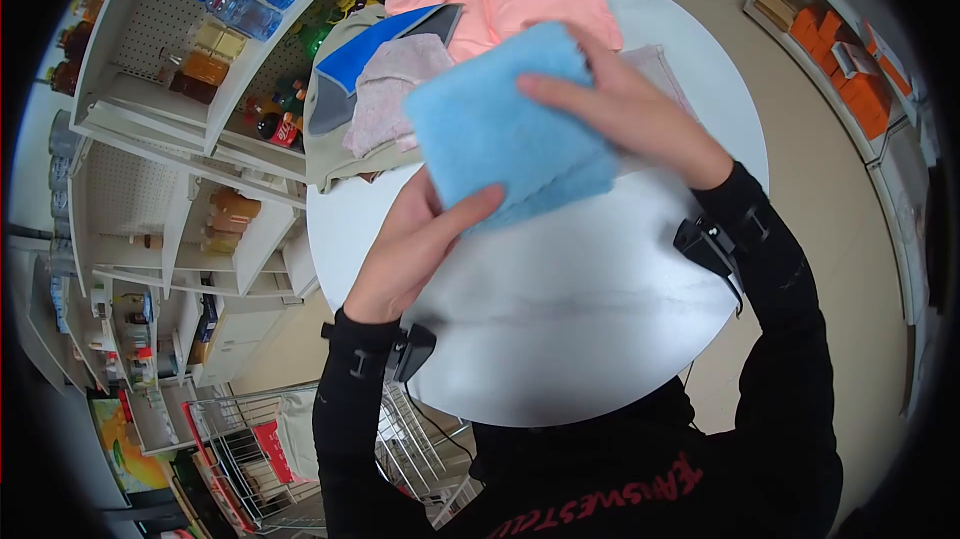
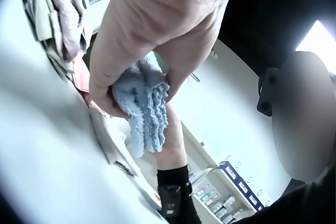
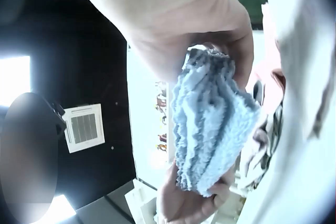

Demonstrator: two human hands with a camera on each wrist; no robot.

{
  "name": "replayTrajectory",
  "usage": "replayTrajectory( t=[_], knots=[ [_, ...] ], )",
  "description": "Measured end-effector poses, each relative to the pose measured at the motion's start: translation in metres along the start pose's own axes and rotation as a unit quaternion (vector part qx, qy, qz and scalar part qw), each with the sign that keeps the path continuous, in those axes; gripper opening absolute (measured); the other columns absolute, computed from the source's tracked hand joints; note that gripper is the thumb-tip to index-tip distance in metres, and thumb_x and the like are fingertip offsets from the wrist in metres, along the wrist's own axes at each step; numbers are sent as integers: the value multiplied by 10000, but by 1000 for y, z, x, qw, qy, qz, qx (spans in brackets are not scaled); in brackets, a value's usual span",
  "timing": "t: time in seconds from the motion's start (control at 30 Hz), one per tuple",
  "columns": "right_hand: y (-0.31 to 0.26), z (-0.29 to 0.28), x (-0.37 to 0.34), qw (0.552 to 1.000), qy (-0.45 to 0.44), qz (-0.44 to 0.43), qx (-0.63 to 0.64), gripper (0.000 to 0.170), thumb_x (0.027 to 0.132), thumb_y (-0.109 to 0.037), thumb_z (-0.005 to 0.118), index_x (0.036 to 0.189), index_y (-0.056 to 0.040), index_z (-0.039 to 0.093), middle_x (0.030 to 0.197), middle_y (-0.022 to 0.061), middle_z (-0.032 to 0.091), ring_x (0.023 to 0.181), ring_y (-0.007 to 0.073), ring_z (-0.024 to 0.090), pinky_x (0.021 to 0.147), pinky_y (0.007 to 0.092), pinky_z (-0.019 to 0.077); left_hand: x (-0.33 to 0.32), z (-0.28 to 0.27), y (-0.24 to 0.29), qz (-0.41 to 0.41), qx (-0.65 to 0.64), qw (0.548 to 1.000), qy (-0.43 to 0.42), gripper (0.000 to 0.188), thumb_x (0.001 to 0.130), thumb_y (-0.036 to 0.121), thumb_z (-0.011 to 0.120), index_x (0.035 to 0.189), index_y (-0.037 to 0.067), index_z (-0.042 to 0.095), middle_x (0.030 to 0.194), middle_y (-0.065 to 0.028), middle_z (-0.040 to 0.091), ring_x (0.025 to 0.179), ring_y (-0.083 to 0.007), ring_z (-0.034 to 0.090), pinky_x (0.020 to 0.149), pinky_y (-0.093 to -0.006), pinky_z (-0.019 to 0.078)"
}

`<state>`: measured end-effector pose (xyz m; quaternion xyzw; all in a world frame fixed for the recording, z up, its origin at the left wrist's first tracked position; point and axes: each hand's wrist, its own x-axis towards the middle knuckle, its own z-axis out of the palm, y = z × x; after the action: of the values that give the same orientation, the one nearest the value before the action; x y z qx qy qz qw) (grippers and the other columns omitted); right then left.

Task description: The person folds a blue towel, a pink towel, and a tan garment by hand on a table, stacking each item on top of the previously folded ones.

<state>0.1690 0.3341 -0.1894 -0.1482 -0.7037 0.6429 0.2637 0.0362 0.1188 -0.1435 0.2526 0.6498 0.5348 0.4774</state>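
Note:
A folded light-blue towel (image 1: 500,124) is held above the white round table (image 1: 560,319). My left hand (image 1: 420,239) grips its near left corner, thumb on top and fingers beneath. At the far right edge my right hand (image 1: 625,104) pinches it the same way. Several stacked, fluffy layers of the towel (image 2: 144,103) show between thumb and fingers in the left wrist view. From the right wrist the layered edge of the towel (image 3: 210,124) faces the camera, with the left hand (image 3: 191,200) at its far end.
Behind the towel lie a pink cloth (image 1: 510,4), a blue-and-grey cloth (image 1: 370,54), a pale mottled cloth (image 1: 395,89) and a beige cloth (image 1: 330,154). Shelves with bottles (image 1: 240,9) stand at left, a wire cart (image 1: 240,449) below them. Orange boxes (image 1: 860,94) sit on a right shelf.

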Motion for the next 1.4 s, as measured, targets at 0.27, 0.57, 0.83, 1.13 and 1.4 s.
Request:
replayTrajectory(
  t=[0.27, 0.57, 0.83, 1.13, 1.4],
  knots=[
    [5, -101, 13, 972, 64, 84, -209, 635, 940, -443, 764, 1484, -161, 595, 1320, 138, 670, 1234, 275, 642, 1057, 354, 497, 55, 46, -3, -18, 38, 995, -94, 639, 1045, 245, 712, 1559, -12, 432, 1370, -76, 629, 1249, -139, 618, 1056, -292, 524],
    [24, -123, 12, 940, 61, 130, -308, 645, 922, -441, 736, 1505, -215, 581, 1291, 167, 671, 1176, 325, 664, 1027, 390, 517, 50, 57, -18, 50, 136, 988, -53, 807, 1014, 216, 755, 1660, 38, 304, 1458, -119, 540, 1237, -170, 623, 1016, -311, 545],
    [21, -118, 6, 920, 66, 143, -360, 676, 919, -415, 737, 1543, -255, 532, 1328, 205, 634, 1150, 350, 666, 1001, 405, 536, 49, 62, -26, 238, 380, 893, -25, 835, 938, 103, 820, 1631, 152, 358, 1433, -158, 533, 1186, -206, 665, 954, -334, 586],
    [30, -118, 9, 914, 147, 57, -375, 647, 919, -358, 791, 1510, -233, 560, 1386, 146, 604, 1180, 342, 641, 1022, 384, 546, 81, 72, -28, 237, 304, 921, -51, 760, 911, 33, 817, 1546, 104, 406, 1234, -129, 671, 1029, -185, 732, 947, -314, 595],
    [-49, -83, -54, 909, -56, -157, -382, 327, 860, -93, 811, 1181, -129, 756, 1250, 66, 675, 1153, 269, 645, 943, 416, 552, 67, 48, -13, 138, 291, 937, -137, 517, 972, 50, 723, 1449, 23, 528, 1328, -115, 669, 1090, -193, 732, 929, -310, 585]
  ],
)
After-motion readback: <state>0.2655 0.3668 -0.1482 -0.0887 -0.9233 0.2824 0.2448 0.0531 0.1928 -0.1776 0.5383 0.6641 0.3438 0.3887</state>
